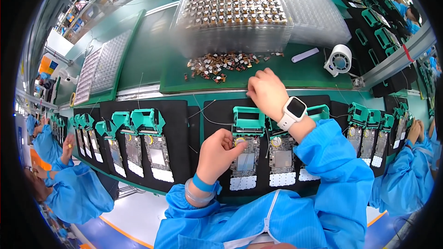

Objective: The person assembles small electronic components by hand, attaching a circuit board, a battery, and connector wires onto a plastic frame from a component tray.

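My left hand (pixel 217 153) has its fingers curled and its thumb over the upper part of a circuit board (pixel 244 163). A small pale round part shows by the thumb tip; whether the fingers grip it is hidden. Above that board stands a green clamp fixture (pixel 249 119). My right hand (pixel 268 91) is bent over the front edge of the green mat (pixel 184 81), fingers curled downward. What they hold, if anything, I cannot see. Just beyond it lies a loose pile of small camera-like modules (pixel 221 66). Beside the first board is a second circuit board (pixel 282 161), partly under my right forearm.
A stack of clear trays (pixel 230 39) filled with small parts stands behind the pile, with a clear blister tray (pixel 314 14) beside it. A small white fan (pixel 339 60) and a pale strip (pixel 305 55) are at the right. Co-workers in blue sit on both sides.
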Demonstrator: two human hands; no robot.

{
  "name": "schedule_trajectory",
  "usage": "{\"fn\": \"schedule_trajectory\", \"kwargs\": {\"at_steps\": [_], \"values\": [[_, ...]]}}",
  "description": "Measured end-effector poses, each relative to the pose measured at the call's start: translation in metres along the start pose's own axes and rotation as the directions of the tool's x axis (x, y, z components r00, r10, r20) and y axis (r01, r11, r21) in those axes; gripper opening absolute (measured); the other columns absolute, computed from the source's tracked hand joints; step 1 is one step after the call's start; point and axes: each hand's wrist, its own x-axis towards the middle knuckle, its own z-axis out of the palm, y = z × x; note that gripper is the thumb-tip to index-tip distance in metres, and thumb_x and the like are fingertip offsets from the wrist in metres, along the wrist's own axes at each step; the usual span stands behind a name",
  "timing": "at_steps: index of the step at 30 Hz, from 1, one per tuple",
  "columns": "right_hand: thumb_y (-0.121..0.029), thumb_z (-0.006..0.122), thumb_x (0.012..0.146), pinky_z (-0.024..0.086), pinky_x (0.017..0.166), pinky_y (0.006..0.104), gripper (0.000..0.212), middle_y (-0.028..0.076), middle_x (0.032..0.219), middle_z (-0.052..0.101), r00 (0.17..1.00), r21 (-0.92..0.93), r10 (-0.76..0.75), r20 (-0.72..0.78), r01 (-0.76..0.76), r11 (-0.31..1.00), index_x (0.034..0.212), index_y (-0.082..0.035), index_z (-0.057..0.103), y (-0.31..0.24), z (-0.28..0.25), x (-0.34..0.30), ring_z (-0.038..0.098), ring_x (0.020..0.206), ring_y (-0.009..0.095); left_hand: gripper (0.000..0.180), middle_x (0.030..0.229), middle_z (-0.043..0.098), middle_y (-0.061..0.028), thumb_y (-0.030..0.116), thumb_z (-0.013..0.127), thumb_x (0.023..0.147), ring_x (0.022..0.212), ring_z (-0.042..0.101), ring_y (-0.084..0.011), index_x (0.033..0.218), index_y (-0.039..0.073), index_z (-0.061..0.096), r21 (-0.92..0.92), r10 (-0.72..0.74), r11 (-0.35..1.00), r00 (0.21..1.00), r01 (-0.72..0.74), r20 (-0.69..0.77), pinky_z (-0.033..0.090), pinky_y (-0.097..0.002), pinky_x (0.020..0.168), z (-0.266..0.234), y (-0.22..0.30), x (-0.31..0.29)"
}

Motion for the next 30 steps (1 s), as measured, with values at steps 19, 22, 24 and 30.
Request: {"fn": "schedule_trajectory", "kwargs": {"at_steps": [19,22,24,30], "values": [[-0.003,0.062,0.078,0.040,0.075,0.0345,0.016,0.005,0.085,0.059,0.982,0.511,-0.191,-0.007,0.167,0.843,0.094,-0.007,0.059,-0.064,-0.053,-0.025,0.051,0.081,0.025,0.025,0.088,0.055,-0.0011,-0.003,0.063,0.082,0.083,0.052,-0.0049,0.102,0.001,0.050,-0.582,0.006,0.810,0.994,-0.070,-0.113,0.043,-0.0181,0.073,-0.012,0.013,-0.009],[-0.004,0.063,0.077,0.039,0.073,0.0346,0.015,0.004,0.083,0.059,0.973,0.512,-0.227,-0.028,0.209,0.833,0.091,-0.009,0.060,-0.063,-0.052,-0.024,0.052,0.082,0.024,0.024,0.088,0.055,-0.0012,-0.003,0.064,0.082,0.084,0.052,-0.0053,0.102,0.001,0.050,-0.578,0.021,0.811,0.992,-0.091,-0.126,0.043,-0.0183,0.074,-0.010,0.013,-0.010],[-0.005,0.064,0.076,0.039,0.074,0.0342,0.014,0.003,0.083,0.059,0.960,0.503,-0.276,-0.040,0.258,0.825,0.089,-0.009,0.060,-0.062,-0.052,-0.024,0.052,0.083,0.023,0.024,0.088,0.055,-0.0012,-0.003,0.064,0.082,0.084,0.052,-0.0054,0.102,0.001,0.050,-0.572,0.033,0.814,0.991,-0.101,-0.128,0.043,-0.0183,0.074,-0.010,0.013,-0.010],[-0.007,0.067,0.072,0.039,0.075,0.0331,0.016,0.001,0.082,0.059,0.950,0.452,-0.304,-0.066,0.300,0.840,0.087,-0.011,0.063,-0.063,-0.050,-0.025,0.052,0.084,0.021,0.024,0.087,0.056,-0.0013,-0.003,0.063,0.082,0.082,0.052,-0.0053,0.101,0.000,0.050,-0.569,0.038,0.816,0.992,-0.102,-0.124,0.043,-0.0185,0.073,-0.010,0.015,-0.010]]}}
